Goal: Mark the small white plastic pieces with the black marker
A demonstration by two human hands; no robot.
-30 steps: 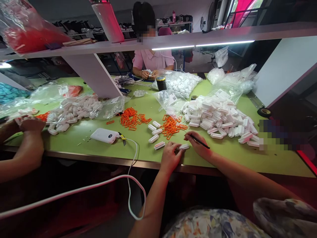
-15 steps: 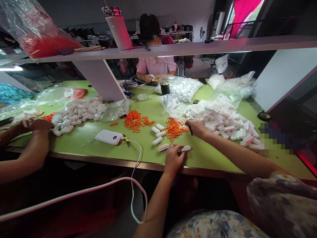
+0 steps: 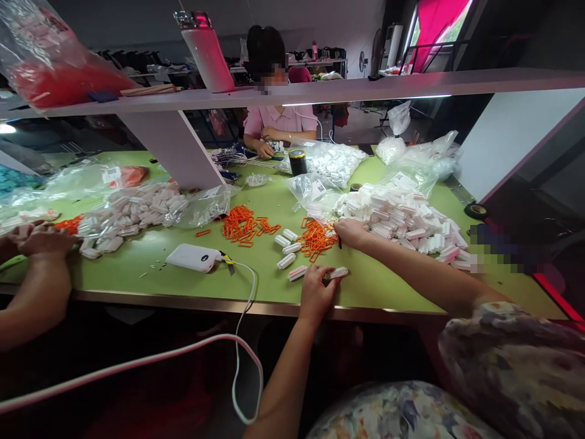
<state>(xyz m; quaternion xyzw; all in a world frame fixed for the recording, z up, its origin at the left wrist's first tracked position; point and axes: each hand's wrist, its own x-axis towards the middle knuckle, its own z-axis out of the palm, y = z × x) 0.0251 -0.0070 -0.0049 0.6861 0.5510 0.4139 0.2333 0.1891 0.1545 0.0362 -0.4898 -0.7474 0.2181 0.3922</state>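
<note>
My left hand [image 3: 316,285] is closed on one end of a small white plastic piece [image 3: 339,272], near the table's front edge. My right hand [image 3: 351,233] grips a thin black tool [image 3: 340,242] beside the heap of orange plastic frames [image 3: 316,239]; the tool's kind is too small to make out. Tiny pale bits [image 3: 331,233] lie by its fingers. Several loose white pieces [image 3: 286,261] sit to the left of my hands, and one with an orange strip [image 3: 297,272] is closest to my left hand. Behind my right hand rises a large pile of white pieces [image 3: 411,219].
A power bank [image 3: 192,257] with a white cable [image 3: 249,286] lies to the left. Further left are a second orange heap [image 3: 240,224], bagged white pieces [image 3: 130,210] and a co-worker's hands [image 3: 41,236]. A shelf [image 3: 256,97] spans above; another person sits opposite.
The view has shifted slightly, moving everything a little left. My right hand has turned the black tool more upright at the orange heap's edge. My left hand keeps hold of the white piece.
</note>
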